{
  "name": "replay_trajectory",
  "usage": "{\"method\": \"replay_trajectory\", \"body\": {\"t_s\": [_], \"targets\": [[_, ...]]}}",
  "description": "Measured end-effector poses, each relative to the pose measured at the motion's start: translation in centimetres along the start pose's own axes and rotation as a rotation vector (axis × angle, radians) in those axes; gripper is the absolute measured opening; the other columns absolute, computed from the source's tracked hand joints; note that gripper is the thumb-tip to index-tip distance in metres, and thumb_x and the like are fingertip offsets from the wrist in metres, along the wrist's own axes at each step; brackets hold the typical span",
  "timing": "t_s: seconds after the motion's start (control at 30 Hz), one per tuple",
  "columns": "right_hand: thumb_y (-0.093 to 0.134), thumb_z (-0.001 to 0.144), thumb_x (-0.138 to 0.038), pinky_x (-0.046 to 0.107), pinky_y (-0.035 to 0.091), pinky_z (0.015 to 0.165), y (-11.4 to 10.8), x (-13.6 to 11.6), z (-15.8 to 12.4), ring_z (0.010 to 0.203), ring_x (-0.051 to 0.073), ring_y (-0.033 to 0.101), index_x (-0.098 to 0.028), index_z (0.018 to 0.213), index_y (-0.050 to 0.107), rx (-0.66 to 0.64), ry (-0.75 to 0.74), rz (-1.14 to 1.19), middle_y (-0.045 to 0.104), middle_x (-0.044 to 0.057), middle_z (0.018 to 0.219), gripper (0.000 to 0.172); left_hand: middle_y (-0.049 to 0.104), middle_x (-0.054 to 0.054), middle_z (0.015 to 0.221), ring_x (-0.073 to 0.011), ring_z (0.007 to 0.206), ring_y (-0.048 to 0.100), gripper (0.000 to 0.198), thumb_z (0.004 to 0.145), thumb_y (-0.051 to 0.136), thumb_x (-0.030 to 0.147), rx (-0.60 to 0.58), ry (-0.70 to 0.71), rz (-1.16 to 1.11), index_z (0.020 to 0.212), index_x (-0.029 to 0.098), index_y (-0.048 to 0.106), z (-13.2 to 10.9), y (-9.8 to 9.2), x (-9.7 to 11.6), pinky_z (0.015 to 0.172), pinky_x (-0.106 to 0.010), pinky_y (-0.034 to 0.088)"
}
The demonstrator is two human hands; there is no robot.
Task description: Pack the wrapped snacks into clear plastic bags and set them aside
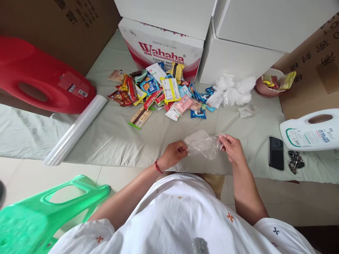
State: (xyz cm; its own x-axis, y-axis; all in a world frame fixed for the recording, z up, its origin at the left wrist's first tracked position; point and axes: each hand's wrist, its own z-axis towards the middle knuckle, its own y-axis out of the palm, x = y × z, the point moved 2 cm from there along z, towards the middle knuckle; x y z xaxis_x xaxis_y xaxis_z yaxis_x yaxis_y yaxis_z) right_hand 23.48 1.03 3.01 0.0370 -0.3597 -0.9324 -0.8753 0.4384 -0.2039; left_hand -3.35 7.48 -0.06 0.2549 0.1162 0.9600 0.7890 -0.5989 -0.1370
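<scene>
A clear plastic bag is stretched between my two hands, just above the front edge of the covered surface. My left hand, with a red bracelet at the wrist, pinches its left end. The other end is gripped between the thumb and fingers of my right hand. Beyond them lies a heap of packaged snacks in many colours. Crumpled clear plastic bags are bunched to the right of the heap, and a single folded bag lies in front of that bunch.
A Wahaha carton and white boxes stand behind. At right are a pink basket with snacks, a white jug, a phone and keys. At left are a red jug, a plastic roll and a green stool.
</scene>
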Motion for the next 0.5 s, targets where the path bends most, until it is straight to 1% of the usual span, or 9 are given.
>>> {"method": "replay_trajectory", "body": {"t_s": [0.1, 0.17, 0.2, 0.27, 0.3, 0.33, 0.4, 0.43, 0.5], "targets": [[0.09, 0.061, -0.063, 0.02, 0.031, 0.038, -0.7, -0.7, -0.1, 0.051, 0.007, 0.043, -0.018, 0.064, 0.065, -0.012, 0.117, 0.132, 0.058, -0.001, 0.063, 0.052, 0.063, -0.001, 0.08, -0.0134, 0.072, 0.053, 0.014, 0.073, 0.06, 0.031, -0.003, 0.068, 0.095, 0.067, 0.021, 0.052, -0.4, -1.1, 0.4, 0.069, -0.027, 0.044], [0.094, 0.06, -0.056, 0.017, 0.025, 0.033, -1.1, -1.0, -0.3, 0.044, 0.004, 0.036, -0.018, 0.064, 0.062, -0.071, 0.25, 0.317, 0.054, -0.004, 0.059, 0.05, 0.067, -0.003, 0.089, -0.015, 0.08, 0.058, 0.014, 0.071, 0.059, 0.028, -0.025, 0.079, 0.1, 0.066, 0.021, 0.049, -0.8, -1.7, 0.6, 0.074, -0.028, 0.046], [0.094, 0.062, -0.052, 0.016, 0.022, 0.031, -1.3, -1.2, -0.3, 0.04, 0.003, 0.031, -0.019, 0.065, 0.06, -0.119, 0.316, 0.412, 0.052, -0.005, 0.056, 0.048, 0.067, -0.003, 0.091, -0.0153, 0.082, 0.058, 0.015, 0.07, 0.06, 0.028, -0.061, 0.059, 0.077, 0.065, 0.021, 0.048, -1.0, -1.9, 0.6, 0.075, -0.028, 0.047], [0.091, 0.07, -0.044, 0.013, 0.019, 0.027, -1.6, -1.7, -0.3, 0.036, 0.0, 0.022, -0.019, 0.067, 0.058, -0.221, 0.401, 0.573, 0.05, -0.007, 0.054, 0.041, 0.066, -0.002, 0.088, -0.0144, 0.078, 0.058, 0.021, 0.07, 0.064, 0.029, -0.184, -0.038, -0.011, 0.065, 0.021, 0.045, -1.6, -2.1, 0.4, 0.07, -0.026, 0.045], [0.088, 0.074, -0.04, 0.011, 0.018, 0.026, -1.7, -2.0, -0.2, 0.035, 0.0, 0.021, -0.018, 0.068, 0.059, -0.259, 0.419, 0.637, 0.052, -0.006, 0.055, 0.036, 0.065, 0.0, 0.083, -0.0135, 0.074, 0.058, 0.025, 0.07, 0.066, 0.031, -0.264, -0.108, -0.065, 0.065, 0.021, 0.044, -2.0, -2.0, 0.2, 0.066, -0.025, 0.044], [0.085, 0.078, -0.035, 0.01, 0.019, 0.026, -1.7, -2.3, -0.1, 0.035, -0.001, 0.021, -0.018, 0.069, 0.06, -0.281, 0.426, 0.693, 0.055, -0.006, 0.057, 0.031, 0.064, 0.001, 0.077, -0.0128, 0.07, 0.057, 0.028, 0.07, 0.069, 0.033, -0.347, -0.185, -0.12, 0.065, 0.021, 0.044, -2.4, -1.9, 0.1, 0.064, -0.024, 0.043], [0.079, 0.084, -0.029, 0.008, 0.022, 0.025, -1.4, -2.9, 0.3, 0.035, -0.001, 0.025, -0.018, 0.072, 0.062, -0.279, 0.426, 0.781, 0.063, -0.003, 0.064, 0.024, 0.064, 0.001, 0.073, -0.0137, 0.068, 0.061, 0.032, 0.068, 0.076, 0.036, -0.497, -0.337, -0.227, 0.067, 0.02, 0.047, -3.3, -1.6, -0.2, 0.063, -0.024, 0.044], [0.076, 0.086, -0.027, 0.007, 0.024, 0.025, -1.0, -3.3, 0.5, 0.035, -0.001, 0.027, -0.017, 0.073, 0.063, -0.27, 0.431, 0.81, 0.067, -0.001, 0.068, 0.021, 0.067, 0.0, 0.075, -0.0151, 0.07, 0.065, 0.034, 0.067, 0.079, 0.037, -0.554, -0.404, -0.278, 0.068, 0.02, 0.049, -3.7, -1.4, -0.3, 0.064, -0.025, 0.047], [0.069, 0.091, -0.024, 0.006, 0.03, 0.027, 0.3, -4.0, 1.1, 0.036, -0.001, 0.031, -0.017, 0.08, 0.066, -0.259, 0.436, 0.841, 0.075, 0.003, 0.083, 0.013, 0.074, -0.004, 0.087, -0.018, 0.075, 0.071, 0.041, 0.064, 0.085, 0.039, -0.617, -0.51, -0.383, 0.072, 0.02, 0.05, -4.3, -1.0, -0.4, 0.065, -0.027, 0.052]]}}
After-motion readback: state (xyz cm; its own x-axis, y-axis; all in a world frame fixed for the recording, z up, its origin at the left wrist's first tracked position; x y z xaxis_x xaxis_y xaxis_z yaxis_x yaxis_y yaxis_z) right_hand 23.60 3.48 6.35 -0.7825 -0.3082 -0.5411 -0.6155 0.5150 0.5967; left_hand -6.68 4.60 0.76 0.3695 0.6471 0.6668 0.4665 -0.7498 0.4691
